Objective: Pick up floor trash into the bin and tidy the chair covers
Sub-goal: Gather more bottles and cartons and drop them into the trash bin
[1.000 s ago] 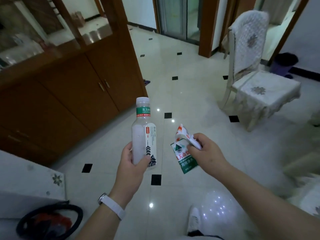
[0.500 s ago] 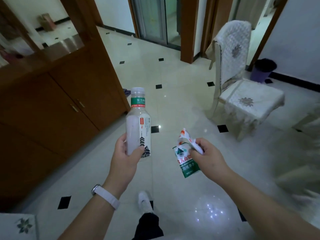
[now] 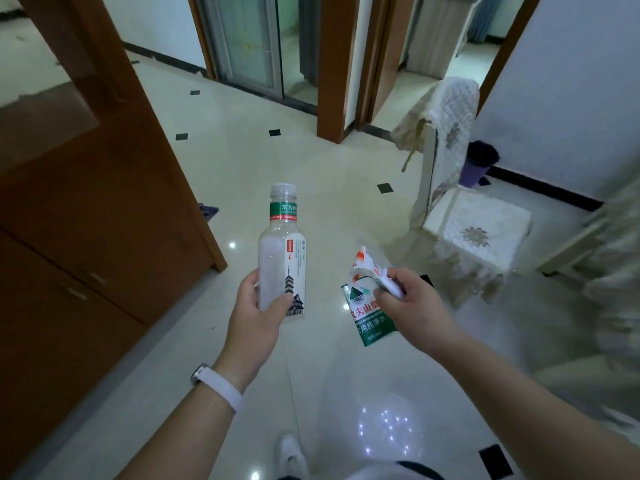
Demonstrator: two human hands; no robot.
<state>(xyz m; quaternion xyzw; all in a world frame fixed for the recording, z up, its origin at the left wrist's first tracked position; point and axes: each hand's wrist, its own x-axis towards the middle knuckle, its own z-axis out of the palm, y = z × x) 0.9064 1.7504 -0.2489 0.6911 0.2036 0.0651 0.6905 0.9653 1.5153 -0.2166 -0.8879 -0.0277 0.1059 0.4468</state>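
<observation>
We hold the plastic bottle [image 3: 282, 251] upright in our left hand [image 3: 256, 313], with the fingers and thumb curled round its lower half and the neck and green band standing clear above. The bottle looks clear and carries a white label with a dark tower printed on it. On that wrist we wear a white band [image 3: 221, 386].

Our right hand [image 3: 415, 303] is closed in a pinch on a crumpled wrapper [image 3: 369, 317]. Its green and white part hangs down below the fingers, and a white and orange scrap sticks up above them. The two hands are level and near each other but do not touch.

The bin [image 3: 479, 164], purple with a dark liner, stands on the floor against the wall [image 3: 571, 81], behind the chair [image 3: 427, 161] and well apart from both hands. The chair's back cover [image 3: 450, 116] hangs bunched and crooked over the top, while the seat cover [image 3: 474, 233] lies flat with a flower motif in the middle. A second covered seat [image 3: 616, 237] at the right edge is blurred.

Below us lies a glossy pale tiled floor [image 3: 311, 161] with small black squares. A brown wooden cabinet [image 3: 86, 202] fills the left side, and wooden door frames [image 3: 332, 64] and a glass door [image 3: 256, 39] stand ahead. One white shoe [image 3: 292, 455] shows at the bottom.
</observation>
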